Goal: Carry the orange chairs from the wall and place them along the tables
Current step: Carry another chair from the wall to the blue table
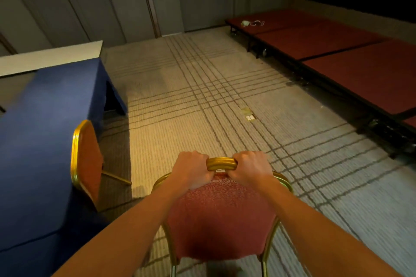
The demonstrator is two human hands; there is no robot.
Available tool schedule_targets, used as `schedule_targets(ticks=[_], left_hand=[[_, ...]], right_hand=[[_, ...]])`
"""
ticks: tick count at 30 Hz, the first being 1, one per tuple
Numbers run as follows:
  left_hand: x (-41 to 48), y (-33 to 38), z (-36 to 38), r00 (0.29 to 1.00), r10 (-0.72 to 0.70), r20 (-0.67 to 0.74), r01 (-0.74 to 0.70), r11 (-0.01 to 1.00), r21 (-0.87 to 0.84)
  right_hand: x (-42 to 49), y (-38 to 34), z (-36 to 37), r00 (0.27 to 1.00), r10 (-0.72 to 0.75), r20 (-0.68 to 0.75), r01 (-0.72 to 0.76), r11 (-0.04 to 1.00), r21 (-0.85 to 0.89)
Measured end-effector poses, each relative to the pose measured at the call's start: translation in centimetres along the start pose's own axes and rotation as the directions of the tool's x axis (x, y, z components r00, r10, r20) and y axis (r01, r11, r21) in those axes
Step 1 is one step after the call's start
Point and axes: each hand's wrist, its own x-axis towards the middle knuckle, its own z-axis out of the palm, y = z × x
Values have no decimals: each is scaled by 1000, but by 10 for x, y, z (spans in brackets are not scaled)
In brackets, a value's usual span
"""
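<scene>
The blue-draped bench (45, 119) occupies the left side. The held orange chair (220, 220) is in the centre foreground, over the carpet and right of the bench. The parked orange chair (87, 162) stands against the bench side. The left hand (193, 168) and right hand (249, 166) each wrap curled fingers around the held chair's gold top rail (221, 163).

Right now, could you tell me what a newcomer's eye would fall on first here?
First, the orange chair at bottom centre, its gold top rail gripped by the left hand and right hand. Next, a second orange chair beside the blue-draped table at left, and red platforms along the right.
</scene>
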Motion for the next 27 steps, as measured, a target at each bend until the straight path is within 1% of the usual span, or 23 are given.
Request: schedule_targets(ticks=[3, 8, 12, 14, 20, 21, 24, 27], left_hand=[[56, -16, -14, 998, -61, -18, 61, 998, -27], [125, -48, -25, 984, -175, -34, 173, 984, -47], [195, -76, -21, 976, -219, -25, 216, 974, -73], [244, -102, -13, 972, -235, -25, 232, 968, -90], [340, -169, -8, 969, -248, -20, 243, 961, -135], [349, -180, -9, 965, -261, 0, 258, 954, -152], [384, -217, -15, 946, -325, -5, 320, 931, -174], [422, -252, -23, 922, -385, -25, 375, 909, -180]], right_hand=[[71, 25, -10, 995, -97, -19, 97, 995, -16], [168, 41, -17, 972, -236, -8, 235, 971, -45], [253, 60, -6, 965, -262, -3, 261, 964, -56], [310, 66, 6, 966, -258, 15, 259, 964, -66], [428, 62, 15, 962, -271, 24, 272, 961, -58], [444, 58, 14, 960, -277, 50, 280, 959, -49], [504, 49, 10, 939, -344, 25, 345, 938, -24], [568, 39, 4, 912, -411, 13, 411, 911, -35]])
